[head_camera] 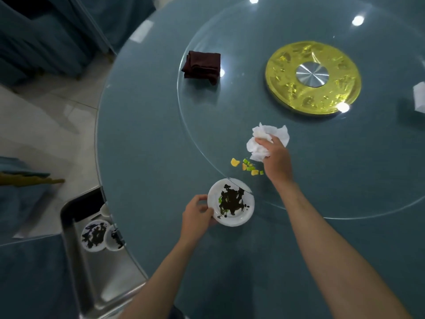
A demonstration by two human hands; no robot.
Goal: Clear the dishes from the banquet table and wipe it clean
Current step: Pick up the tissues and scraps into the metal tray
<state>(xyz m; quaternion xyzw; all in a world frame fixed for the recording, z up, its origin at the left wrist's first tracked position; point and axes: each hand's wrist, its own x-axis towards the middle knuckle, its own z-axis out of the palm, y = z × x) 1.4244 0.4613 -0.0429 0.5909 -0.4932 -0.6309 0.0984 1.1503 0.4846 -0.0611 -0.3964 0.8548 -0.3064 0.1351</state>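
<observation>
At the lower left of the frame, a steel trolley tray (69, 245) beside the table holds two soiled plates (95, 236). Right of it, at lower centre, the left hand (197, 215) grips the near rim of a small white plate (239, 217) smeared with dark sauce. The plate's far edge seems tucked just under the lip of the glass turntable (207, 125).

Just above and right of the plate, yellow and green food scraps (247, 166) lie on the glass near its edge. The right hand (277, 158) is closed round a crumpled paper towel (264, 139), which touches the glass just beyond the scraps.

The step in hand looks like sweeping the scraps into the plate. It would go best with the plate held steady below the lip and the towel drawn flat toward it in one short stroke, so that no bits scatter onto the banquet table (149, 157).

There is open glass around the towel. The folded dark red cloth (202, 65) at upper centre and the gold hub (312, 77) at upper right sit well apart from it. A white object (419, 97) is cut off by the right edge.
</observation>
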